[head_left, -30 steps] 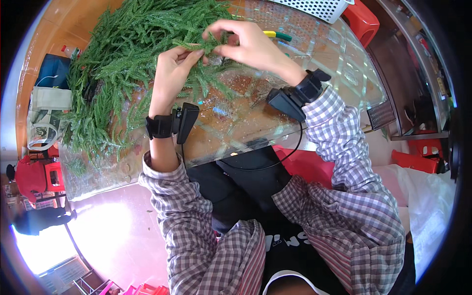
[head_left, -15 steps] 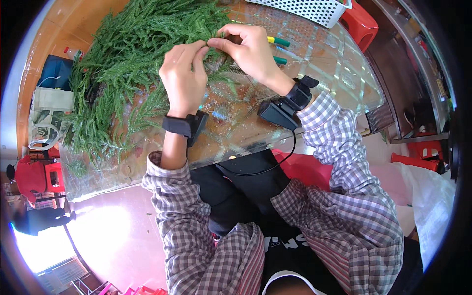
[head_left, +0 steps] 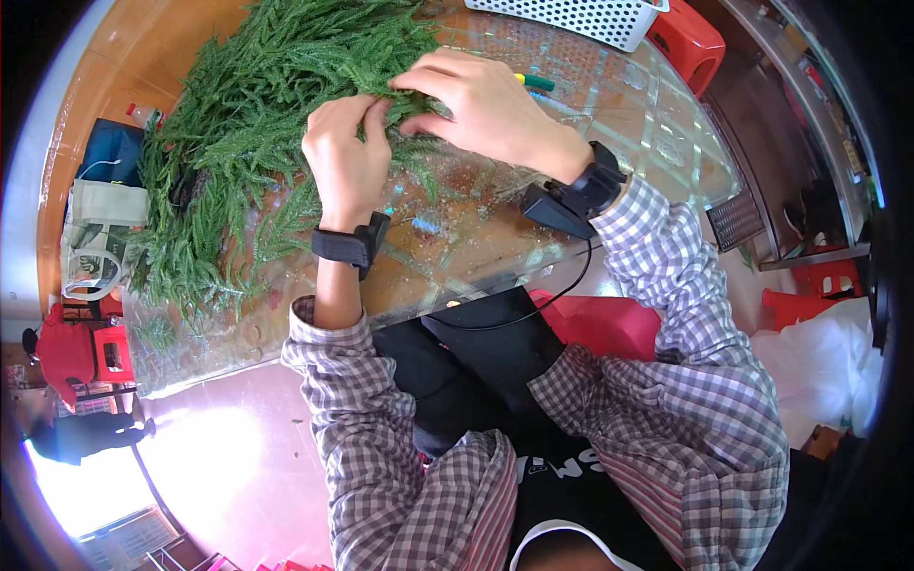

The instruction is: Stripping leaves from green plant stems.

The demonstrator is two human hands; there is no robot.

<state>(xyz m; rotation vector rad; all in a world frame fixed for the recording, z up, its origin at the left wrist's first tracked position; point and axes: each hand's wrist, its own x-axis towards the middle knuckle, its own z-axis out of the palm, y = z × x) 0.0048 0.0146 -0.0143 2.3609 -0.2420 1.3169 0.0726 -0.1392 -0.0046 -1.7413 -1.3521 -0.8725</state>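
A large heap of green artificial-looking evergreen sprigs [head_left: 276,105] covers the left and far part of the table. At its right edge my left hand [head_left: 347,157] is closed in a pinch on a green sprig, its tip mostly hidden by the fingers. My right hand [head_left: 486,109] reaches over from the right with curled fingers. Its thumb and index finger stand apart around the greenery, and the index fingertip almost meets the left thumb. Black straps with small boxes sit on both wrists, with a cable running from the right one.
Beyond my right hand lies a green and yellow pen-like item [head_left: 538,83]. A white perforated basket [head_left: 581,21] and a red stool [head_left: 687,46] are at the far right. Left of the heap are a pale bag [head_left: 107,205] and a blue bag [head_left: 112,152]. Debris dots the glossy tabletop [head_left: 447,243].
My right thumb and index finger have parted from their pinch, and that hand has turned lower over the greenery. My left hand has shifted slightly down and left, still pinching.
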